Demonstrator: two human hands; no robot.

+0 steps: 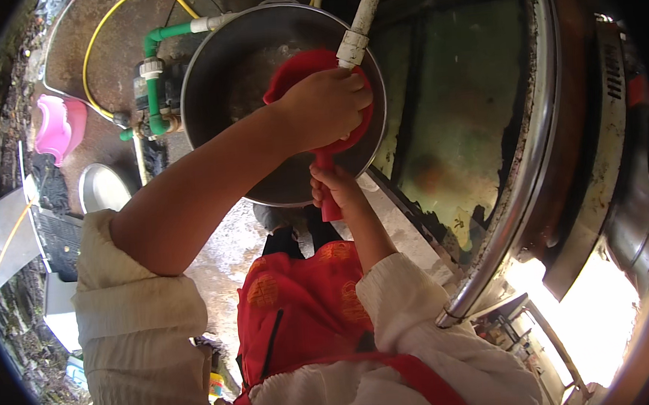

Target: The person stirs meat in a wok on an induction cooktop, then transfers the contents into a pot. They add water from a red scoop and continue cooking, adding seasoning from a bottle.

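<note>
A red plastic dipper (294, 69) is held over a large round metal pot (207, 83), its bowl partly covered by my left hand. My right hand (336, 190) is closed around the dipper's handle (325, 161), near the pot's front rim. Reaching across from the left, my left hand (325, 108) lies over the bowl with its fingers curled; what they hold, if anything, is hidden. The white end of a plastic pipe (352, 48) comes down right beside those fingers.
Green piping (154, 94) and a yellow hose (87, 65) run left of the pot. A pink plastic basin (59, 127) and a metal basin (103, 188) lie farther left. On the right stands a worn glass-like panel (454, 118) with a curved metal rail (530, 188).
</note>
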